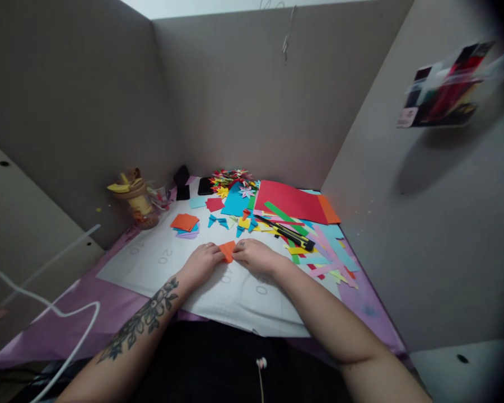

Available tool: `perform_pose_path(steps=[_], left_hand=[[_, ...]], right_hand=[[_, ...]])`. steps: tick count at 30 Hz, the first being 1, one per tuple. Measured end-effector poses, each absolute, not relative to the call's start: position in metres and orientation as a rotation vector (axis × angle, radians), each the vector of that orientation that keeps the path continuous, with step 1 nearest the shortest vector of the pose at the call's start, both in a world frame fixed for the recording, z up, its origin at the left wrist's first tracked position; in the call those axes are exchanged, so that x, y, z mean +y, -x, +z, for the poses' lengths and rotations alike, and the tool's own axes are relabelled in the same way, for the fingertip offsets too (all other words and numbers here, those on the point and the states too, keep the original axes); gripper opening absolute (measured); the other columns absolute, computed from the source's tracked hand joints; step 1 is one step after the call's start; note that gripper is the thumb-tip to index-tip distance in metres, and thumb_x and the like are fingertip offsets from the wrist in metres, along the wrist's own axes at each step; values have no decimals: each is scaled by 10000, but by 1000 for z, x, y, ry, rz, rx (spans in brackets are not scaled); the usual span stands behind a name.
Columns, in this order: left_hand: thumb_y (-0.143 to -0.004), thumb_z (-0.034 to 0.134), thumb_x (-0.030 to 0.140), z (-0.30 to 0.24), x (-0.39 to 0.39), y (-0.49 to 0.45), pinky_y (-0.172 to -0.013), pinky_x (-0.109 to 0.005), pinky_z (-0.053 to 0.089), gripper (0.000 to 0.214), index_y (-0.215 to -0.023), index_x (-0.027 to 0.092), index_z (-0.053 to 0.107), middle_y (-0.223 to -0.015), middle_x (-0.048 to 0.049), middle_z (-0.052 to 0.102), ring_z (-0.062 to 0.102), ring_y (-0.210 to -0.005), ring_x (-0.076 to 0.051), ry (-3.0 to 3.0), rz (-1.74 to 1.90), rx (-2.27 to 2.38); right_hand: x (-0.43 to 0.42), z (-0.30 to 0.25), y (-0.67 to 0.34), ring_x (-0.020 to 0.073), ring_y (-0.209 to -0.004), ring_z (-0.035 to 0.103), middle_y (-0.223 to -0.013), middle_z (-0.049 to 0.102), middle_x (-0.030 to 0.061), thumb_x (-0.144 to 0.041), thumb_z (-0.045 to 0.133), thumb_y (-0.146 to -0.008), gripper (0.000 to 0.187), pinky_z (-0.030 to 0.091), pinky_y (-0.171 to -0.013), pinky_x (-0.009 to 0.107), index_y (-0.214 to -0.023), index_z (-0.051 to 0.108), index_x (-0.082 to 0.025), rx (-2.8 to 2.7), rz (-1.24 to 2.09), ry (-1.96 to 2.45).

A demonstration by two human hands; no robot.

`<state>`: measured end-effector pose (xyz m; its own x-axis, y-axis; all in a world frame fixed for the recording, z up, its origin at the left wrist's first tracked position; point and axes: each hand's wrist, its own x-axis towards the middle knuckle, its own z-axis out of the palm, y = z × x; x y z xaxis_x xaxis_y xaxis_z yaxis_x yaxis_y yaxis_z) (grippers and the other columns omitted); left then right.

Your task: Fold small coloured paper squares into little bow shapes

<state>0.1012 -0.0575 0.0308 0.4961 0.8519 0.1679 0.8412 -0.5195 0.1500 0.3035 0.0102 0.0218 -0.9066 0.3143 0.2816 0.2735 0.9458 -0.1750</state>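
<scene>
A small orange paper piece (227, 251) lies on the white sheet, between my two hands. My left hand (204, 261) pinches its left edge, and the fingers of my right hand (252, 254) close on its right edge. Just beyond are several folded blue paper pieces (222, 223) and a yellow square of paper (244, 222). Off to the left sits a stack of square papers (185, 223), orange on top with blue and purple below. The undersides of my fingers are hidden.
A black and yellow utility knife (296, 237) rests on scattered paper strips (319, 260) at the right. Behind are red paper sheets (289, 200) and folded paper stars (231, 178). A tool holder (136, 198) stands at the left. Grey partitions (252, 101) enclose the table.
</scene>
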Motion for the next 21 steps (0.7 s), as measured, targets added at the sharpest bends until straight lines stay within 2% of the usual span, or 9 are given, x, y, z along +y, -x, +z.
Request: perform_pose_path(steps=[5,9,14,21], left_hand=[[-842,496,266,33,-50,-93,-774,-259,409,189,-888,211,671,-882,-49,627,547,-849,-159,-2487,456,1436],[-813,519,278,31,-41,-89,-749,-249,408,177,-820,186,671,-820,-44,617,543,-810,-154,-2382,466,1412],[-812,465,265,27,-31,-93,-713,-256,396,224,-742,161,651,-752,-44,590,516,-740,-148,-2378,454,1454],[-759,440,202,28,-24,-101,-711,-248,391,220,-688,155,642,-731,-36,604,516,-702,-141,-2336,398,1498]], right_hand=[[10,26,-306,167,-739,536,-813,644,62,-198,470,-832,210,324,-658,277,-799,678,-201,-2844,141,372],[8,30,-307,166,-739,529,-755,634,49,-184,477,-819,210,311,-662,276,-746,672,-207,-2841,186,337],[6,32,-308,158,-715,518,-699,616,38,-179,472,-812,215,319,-666,271,-699,653,-206,-2850,258,317],[6,34,-309,155,-741,527,-722,625,35,-162,461,-813,233,345,-693,259,-683,649,-207,-2869,363,338]])
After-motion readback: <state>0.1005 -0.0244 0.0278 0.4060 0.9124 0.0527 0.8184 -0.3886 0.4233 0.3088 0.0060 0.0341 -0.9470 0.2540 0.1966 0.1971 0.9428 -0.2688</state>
